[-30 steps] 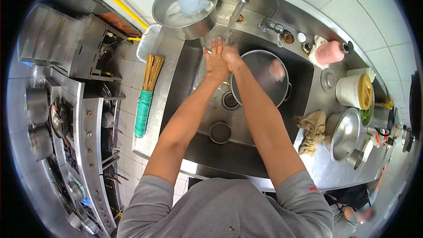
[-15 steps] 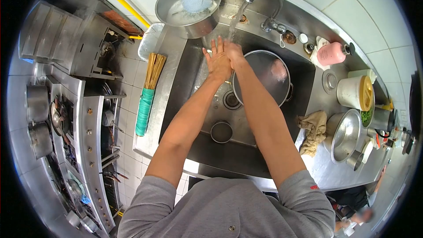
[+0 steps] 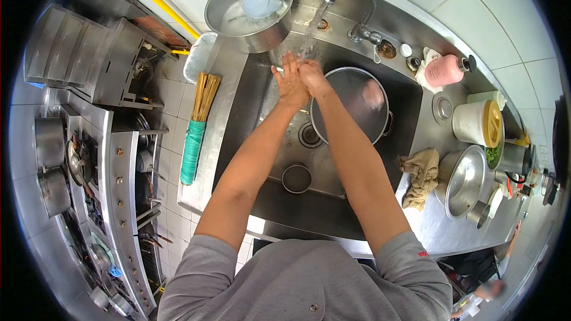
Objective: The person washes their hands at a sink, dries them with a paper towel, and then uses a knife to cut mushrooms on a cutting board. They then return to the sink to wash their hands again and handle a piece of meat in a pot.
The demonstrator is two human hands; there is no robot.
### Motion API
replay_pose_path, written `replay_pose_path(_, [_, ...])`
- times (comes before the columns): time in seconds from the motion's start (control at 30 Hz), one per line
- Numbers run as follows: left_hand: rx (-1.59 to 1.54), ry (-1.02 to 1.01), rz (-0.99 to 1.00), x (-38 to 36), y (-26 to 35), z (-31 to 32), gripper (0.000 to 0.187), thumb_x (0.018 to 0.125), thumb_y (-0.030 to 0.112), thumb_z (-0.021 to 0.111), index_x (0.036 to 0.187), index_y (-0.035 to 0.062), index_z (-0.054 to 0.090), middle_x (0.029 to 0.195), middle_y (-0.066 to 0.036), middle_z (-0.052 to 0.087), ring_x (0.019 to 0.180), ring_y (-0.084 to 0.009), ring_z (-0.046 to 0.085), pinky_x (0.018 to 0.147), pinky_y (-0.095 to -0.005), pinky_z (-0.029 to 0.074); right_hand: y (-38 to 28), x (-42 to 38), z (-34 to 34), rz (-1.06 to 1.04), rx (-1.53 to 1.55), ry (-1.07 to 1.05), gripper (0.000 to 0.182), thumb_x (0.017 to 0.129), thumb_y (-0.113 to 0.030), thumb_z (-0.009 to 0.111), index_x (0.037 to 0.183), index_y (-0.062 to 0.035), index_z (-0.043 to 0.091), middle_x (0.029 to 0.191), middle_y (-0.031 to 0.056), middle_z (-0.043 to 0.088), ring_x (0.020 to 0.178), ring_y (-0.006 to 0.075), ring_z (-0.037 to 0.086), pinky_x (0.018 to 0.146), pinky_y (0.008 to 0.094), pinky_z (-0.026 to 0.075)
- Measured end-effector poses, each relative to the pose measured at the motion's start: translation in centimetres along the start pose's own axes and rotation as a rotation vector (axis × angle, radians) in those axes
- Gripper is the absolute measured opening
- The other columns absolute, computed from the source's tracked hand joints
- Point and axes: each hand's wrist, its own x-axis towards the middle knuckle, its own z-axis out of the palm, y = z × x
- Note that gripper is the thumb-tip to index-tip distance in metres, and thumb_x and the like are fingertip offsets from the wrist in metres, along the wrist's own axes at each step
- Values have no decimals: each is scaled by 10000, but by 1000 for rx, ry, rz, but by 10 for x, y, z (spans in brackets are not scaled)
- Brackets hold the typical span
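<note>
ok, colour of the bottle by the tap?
Pink bottle with a dark cap, clearest in the head view.

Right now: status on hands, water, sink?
Left hand and right hand pressed together under the tap, nothing held. Water running. Big pot and small cup sit in the sink.

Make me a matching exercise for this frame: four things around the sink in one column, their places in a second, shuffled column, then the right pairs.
Things:
1. hands
2. large pot
3. pink bottle
4. broom

Places:
A. lying on the counter left of the sink
B. pressed together under the running tap
C. on its side on the counter right of the tap
D. standing in the sink basin

Pairs: 1-B, 2-D, 3-C, 4-A
</note>
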Motion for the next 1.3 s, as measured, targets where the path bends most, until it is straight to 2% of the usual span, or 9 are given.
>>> replay_pose_path(0.1, [22,-61,-69,1,0,-5,1076,750,412,735,1565,64,126,1623,-222,-15,1507,-395,2,1147,-663,84,1,-4,3,22,151,-159,452,1008,-176,491,1345,125,470,1326,241,562,1170,268,585,932,361,493])
replay_pose_path(0.2, [95,-110,-82,1,-5,-4,1093,743,420,740,1569,81,109,1621,-229,-27,1505,-405,-11,1149,-658,82,-7,-15,10,238,62,-104,527,1020,-184,444,1454,94,335,1473,250,422,1308,291,489,1041,352,424])
replay_pose_path(0.4, [193,-102,7,-9,-3,7,990,833,484,613,1575,84,95,1601,-284,3,1491,-451,-20,1132,-681,62,10,-13,18,74,-110,86,490,1042,-245,393,1318,150,480,1341,275,540,1224,307,555,999,373,447])
replay_pose_path(0.57, [150,-169,-14,-14,-1,8,1021,820,470,642,1580,107,64,1612,-266,-47,1498,-424,-84,1142,-669,52,2,-19,20,79,-467,54,493,1035,-240,330,1410,63,431,1473,249,419,1344,322,449,1081,379,388])
replay_pose_path(0.7, [154,-215,-57,-14,1,5,1032,816,462,659,1581,113,60,1618,-249,-70,1502,-405,-100,1147,-664,54,-12,-21,14,-190,-1083,-56,474,1021,-244,319,1284,61,569,1387,264,512,1298,363,496,1064,409,407])
replay_pose_path(0.8, [108,-159,-63,-14,3,4,1035,815,449,665,1579,106,57,1621,-240,-61,1503,-399,-99,1144,-669,46,-18,-28,20,7,-516,120,495,1011,-281,324,1156,75,637,1268,291,585,1214,391,557,1018,438,437])
replay_pose_path(0.9, [62,-96,-61,-15,3,7,1052,798,449,685,1580,119,63,1624,-229,-49,1505,-396,-93,1140,-676,35,-8,-18,18,-136,-613,162,523,1001,-321,343,1104,91,649,1222,319,597,1167,405,583,989,449,451])
replay_pose_path(1.2, [15,-176,-44,-12,8,-4,1050,795,419,674,1573,76,57,1611,-260,-44,1505,-392,-86,1132,-686,38,-22,-21,10,-38,-513,187,548,1001,-368,409,1116,115,642,1172,333,620,1165,408,596,963,409,464])
replay_pose_path(1.3, [-10,-143,-61,-10,8,-3,1084,772,421,702,1573,80,57,1616,-247,-43,1507,-382,-88,1136,-683,28,6,8,6,-210,-517,199,545,991,-372,435,1100,120,640,1144,340,628,1107,404,629,913,414,478])
